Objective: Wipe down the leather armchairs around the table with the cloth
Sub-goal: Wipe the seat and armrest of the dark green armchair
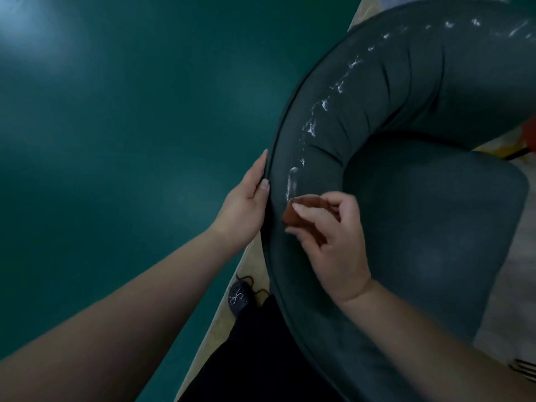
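A dark green leather armchair [406,91] fills the right half of the head view, its curved padded backrest arcing from the top right down to the bottom centre. A trail of white foamy streaks [324,105] runs along the top of the backrest. My right hand [330,242] pinches a small reddish-brown cloth [301,211] against the backrest, just below the lowest streak. My left hand [246,207] grips the outer piped edge of the backrest, thumb on top, fingers behind the rim.
A teal floor [130,126] covers the left half. A pale beige strip of flooring [232,309] runs under the chair. My dark shoe [239,297] and dark trouser leg stand close to the chair's back. An orange object [529,132] shows at the right edge.
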Motion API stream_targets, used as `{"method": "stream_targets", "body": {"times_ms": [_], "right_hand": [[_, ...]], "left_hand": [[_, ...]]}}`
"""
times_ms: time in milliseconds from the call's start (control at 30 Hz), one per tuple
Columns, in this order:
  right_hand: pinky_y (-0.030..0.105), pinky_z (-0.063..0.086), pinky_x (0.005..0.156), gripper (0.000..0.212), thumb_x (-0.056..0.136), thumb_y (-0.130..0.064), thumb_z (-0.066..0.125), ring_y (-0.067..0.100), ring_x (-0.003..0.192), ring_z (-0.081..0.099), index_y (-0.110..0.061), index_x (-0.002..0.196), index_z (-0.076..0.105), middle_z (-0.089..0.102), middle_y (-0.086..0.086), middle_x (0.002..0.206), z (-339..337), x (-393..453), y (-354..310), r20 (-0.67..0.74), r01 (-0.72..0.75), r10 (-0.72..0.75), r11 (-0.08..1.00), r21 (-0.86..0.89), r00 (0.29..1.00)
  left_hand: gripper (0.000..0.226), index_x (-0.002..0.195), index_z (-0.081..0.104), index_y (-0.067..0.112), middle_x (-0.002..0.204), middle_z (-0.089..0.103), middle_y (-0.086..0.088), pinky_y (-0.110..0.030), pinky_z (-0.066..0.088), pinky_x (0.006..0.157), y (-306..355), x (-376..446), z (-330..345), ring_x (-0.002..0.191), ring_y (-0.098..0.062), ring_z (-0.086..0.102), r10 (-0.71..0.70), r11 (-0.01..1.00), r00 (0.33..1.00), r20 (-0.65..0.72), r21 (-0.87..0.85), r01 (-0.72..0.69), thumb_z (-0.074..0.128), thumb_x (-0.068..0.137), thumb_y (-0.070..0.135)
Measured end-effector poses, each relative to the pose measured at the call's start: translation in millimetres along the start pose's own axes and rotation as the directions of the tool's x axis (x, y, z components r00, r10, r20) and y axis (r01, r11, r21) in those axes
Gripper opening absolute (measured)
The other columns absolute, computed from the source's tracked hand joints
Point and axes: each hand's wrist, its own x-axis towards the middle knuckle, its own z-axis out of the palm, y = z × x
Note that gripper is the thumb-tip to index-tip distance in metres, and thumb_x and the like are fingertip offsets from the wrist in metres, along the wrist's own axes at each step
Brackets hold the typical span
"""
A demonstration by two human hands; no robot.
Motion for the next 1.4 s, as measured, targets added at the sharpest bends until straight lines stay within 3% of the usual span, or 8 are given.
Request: {"method": "stream_targets", "body": {"times_ms": [133,367,533,700,833,1000,1167,1400], "right_hand": [[0.050,0.049,0.080,0.022,0.079,-0.019,0.075,0.034,0.096,0.054,-0.012,0.100,0.073,0.053,0.018,0.104,8.7,45.0,0.9,-0.027,0.062,-0.063,0.997,-0.043,0.998],[0.044,0.048,0.080,0.022,0.083,-0.028,0.071,0.026,0.095,0.052,-0.020,0.103,0.068,0.053,0.011,0.105,2.3,6.1,-7.9,-0.004,0.074,-0.075,0.996,-0.047,0.997],[0.038,0.044,0.081,0.017,0.080,-0.023,0.076,0.030,0.091,0.051,-0.011,0.092,0.075,0.056,0.015,0.099,15.0,63.1,-8.3,-0.034,0.079,-0.085,0.986,-0.148,0.996],[0.033,0.042,0.085,0.023,0.083,-0.030,0.070,0.025,0.095,0.051,-0.013,0.098,0.075,0.057,0.012,0.102,10.7,37.6,-15.5,-0.052,0.007,-0.016,0.986,-0.165,0.999],[0.041,0.045,0.080,0.023,0.083,-0.032,0.067,0.027,0.091,0.053,-0.014,0.095,0.075,0.059,0.012,0.100,12.1,44.9,-20.4,0.019,0.049,-0.047,0.979,-0.197,0.999],[0.042,0.047,0.077,0.019,0.078,-0.024,0.077,0.033,0.088,0.053,-0.012,0.093,0.075,0.059,0.015,0.098,23.3,99.5,-13.6,-0.096,-0.034,0.012,0.970,-0.241,0.995],[0.040,0.046,0.079,0.025,0.084,-0.034,0.069,0.026,0.090,0.053,-0.015,0.100,0.073,0.057,0.010,0.099,19.2,47.2,-18.5,-0.105,-0.048,0.025,0.974,-0.222,0.994],[0.031,0.042,0.084,0.021,0.079,-0.022,0.077,0.032,0.092,0.052,-0.012,0.098,0.074,0.056,0.014,0.098,21.6,123.3,1.4,-0.254,-0.201,0.143,0.954,-0.223,0.957]], "left_hand": [[0.048,0.145,0.033,0.037,0.145,0.046,0.004,-0.048,0.034,0.111,4.5,-0.2,-4.1,0.134,-0.021,0.042,-0.048,0.997,0.998,0.027,-0.066,0.050,0.033,0.104,0.013],[0.050,0.145,0.033,0.038,0.144,0.048,0.002,-0.050,0.036,0.109,8.6,1.9,-10.2,0.133,-0.021,0.044,-0.083,0.989,0.992,0.095,-0.115,0.093,0.034,0.103,0.011],[0.054,0.146,0.027,0.040,0.145,0.045,0.008,-0.049,0.037,0.109,7.0,10.8,-16.0,0.131,-0.015,0.045,-0.051,0.997,0.985,0.162,-0.053,0.061,0.036,0.103,0.011],[0.056,0.151,0.020,0.033,0.150,0.033,0.015,-0.030,0.024,0.117,6.2,19.2,-22.5,0.139,-0.004,0.030,-0.012,1.000,0.971,0.237,0.025,0.006,0.034,0.103,0.009],[0.053,0.151,0.021,0.028,0.154,0.030,0.008,-0.039,0.024,0.118,10.8,27.3,-28.9,0.140,-0.006,0.029,-0.004,1.000,0.964,0.267,0.018,-0.001,0.032,0.104,0.009],[0.050,0.147,0.024,0.041,0.146,0.043,0.001,-0.047,0.037,0.109,29.1,52.0,-34.4,0.133,-0.018,0.042,-0.026,0.997,0.964,0.264,0.072,0.007,0.032,0.104,0.017],[0.051,0.149,0.021,0.040,0.151,0.038,0.004,-0.050,0.031,0.112,38.7,70.4,-34.5,0.138,-0.016,0.036,-0.024,0.997,0.947,0.321,0.077,-0.001,0.030,0.105,0.017],[0.051,0.148,0.020,0.044,0.148,0.043,0.003,-0.050,0.037,0.109,39.1,80.8,-34.3,0.134,-0.020,0.042,-0.035,0.996,0.930,0.365,0.087,0.004,0.032,0.104,0.021]]}}
